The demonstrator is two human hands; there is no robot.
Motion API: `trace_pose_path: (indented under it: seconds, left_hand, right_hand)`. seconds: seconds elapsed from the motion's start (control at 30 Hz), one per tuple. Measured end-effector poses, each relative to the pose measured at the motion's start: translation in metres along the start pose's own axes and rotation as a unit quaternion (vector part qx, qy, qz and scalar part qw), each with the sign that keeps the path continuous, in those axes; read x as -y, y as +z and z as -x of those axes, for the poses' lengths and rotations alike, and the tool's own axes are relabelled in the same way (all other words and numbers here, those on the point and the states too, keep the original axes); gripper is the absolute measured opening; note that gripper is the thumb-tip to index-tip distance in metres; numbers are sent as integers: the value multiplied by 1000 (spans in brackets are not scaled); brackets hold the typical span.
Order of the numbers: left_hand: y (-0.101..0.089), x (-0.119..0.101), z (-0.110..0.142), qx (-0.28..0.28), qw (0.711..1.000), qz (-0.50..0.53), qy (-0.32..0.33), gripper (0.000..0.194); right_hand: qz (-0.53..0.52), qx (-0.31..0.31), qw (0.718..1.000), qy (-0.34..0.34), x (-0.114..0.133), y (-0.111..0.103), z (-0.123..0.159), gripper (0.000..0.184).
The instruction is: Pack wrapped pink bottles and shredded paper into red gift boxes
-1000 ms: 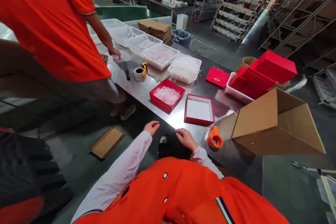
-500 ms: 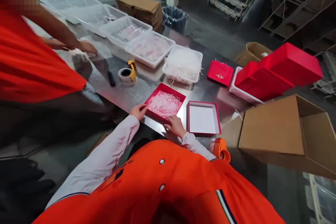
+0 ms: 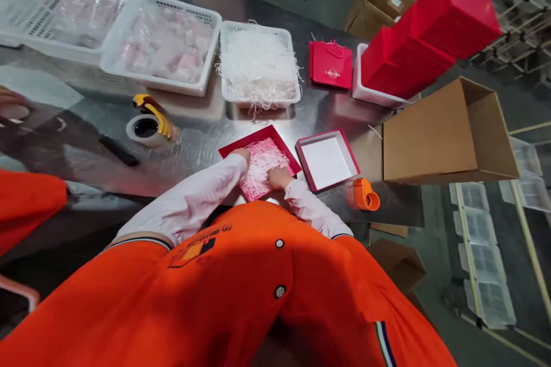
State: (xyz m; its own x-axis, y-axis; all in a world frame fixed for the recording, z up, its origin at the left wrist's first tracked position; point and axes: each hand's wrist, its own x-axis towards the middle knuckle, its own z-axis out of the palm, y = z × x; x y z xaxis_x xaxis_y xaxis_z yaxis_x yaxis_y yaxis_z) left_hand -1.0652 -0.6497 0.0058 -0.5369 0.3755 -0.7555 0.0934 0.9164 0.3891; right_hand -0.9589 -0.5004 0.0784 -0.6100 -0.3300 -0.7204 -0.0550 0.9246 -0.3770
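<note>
A shallow red box (image 3: 258, 133) filled with pale shredded paper (image 3: 263, 161) lies on the steel table (image 3: 193, 152) just in front of me. Both my hands are inside it, down in the paper. My left hand (image 3: 241, 155) sits at the box's left side with its fingers curled into the filler. My right hand (image 3: 279, 177) is bunched on the filler at the near right corner. Beside the box on the right lies a red lid (image 3: 327, 157), white inside up.
An orange tape dispenser (image 3: 365, 195) and an open cardboard carton (image 3: 430, 132) stand to the right. Behind are a white basket of shredded paper (image 3: 258, 63), baskets of packets (image 3: 163, 46), a red bag (image 3: 331, 66) and stacked red boxes (image 3: 430, 28). A tape roll (image 3: 148, 124) and a co-worker's hand (image 3: 12, 108) are at left.
I have leaned in over the table. My hands went from the table edge to the red box's rim, and now lie inside it on the shredded paper.
</note>
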Motion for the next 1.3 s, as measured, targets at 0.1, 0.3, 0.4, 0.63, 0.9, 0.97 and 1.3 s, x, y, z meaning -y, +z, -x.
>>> trace_pose_path:
  seconds: [0.1, 0.3, 0.4, 0.63, 0.9, 0.97, 1.3]
  left_hand:
    - [-16, 8, -9, 25, 999, -42, 11, 47]
    - [-18, 9, 13, -4, 983, -144, 111, 52]
    - [-12, 11, 23, 57, 966, -188, 167, 38]
    - [-35, 33, 28, -36, 978, -46, 200, 20]
    - [-111, 82, -47, -243, 969, -1, 51, 44]
    - [-139, 100, -78, -278, 961, 9, -12, 53]
    - [-167, 122, -151, -240, 961, 73, -119, 60]
  right_hand:
    - [-14, -4, 1000, 26, 0, -2, 13, 32]
    - [-37, -66, 997, 27, 3, -5, 37, 33]
    - [-34, -19, 998, 40, 11, -1, 34, 28]
    - [-90, -196, 975, 44, -34, -38, -12, 30]
    - [-14, -232, 969, 79, -114, -133, -159, 38]
    - [19, -188, 977, 102, -118, -138, -176, 38]
    - [24, -267, 952, 148, -165, -88, -135, 31]
